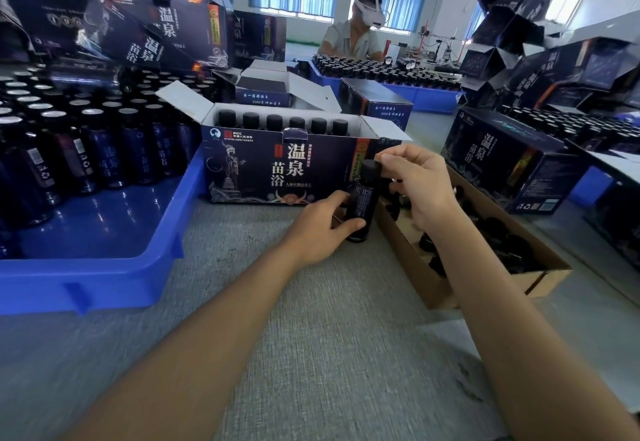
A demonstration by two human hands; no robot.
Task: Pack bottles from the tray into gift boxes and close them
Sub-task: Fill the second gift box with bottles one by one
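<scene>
A dark bottle [362,200] stands upright on the grey table in front of an open gift box [277,170]. My left hand [317,229] grips the bottle's body low down. My right hand [414,181] pinches the black cap [370,167] on top of it. Inside the gift box a back row of several capped bottles [284,122] shows, with the flaps standing open. The blue tray [104,260] at the left holds many dark bottles [69,135] with silver tops.
A brown cardboard box [446,288] of loose black caps lies at the right under my right arm. Closed gift boxes [502,167] stand at the right and pile up behind. A person with a headset [356,32] sits across the table by another blue tray.
</scene>
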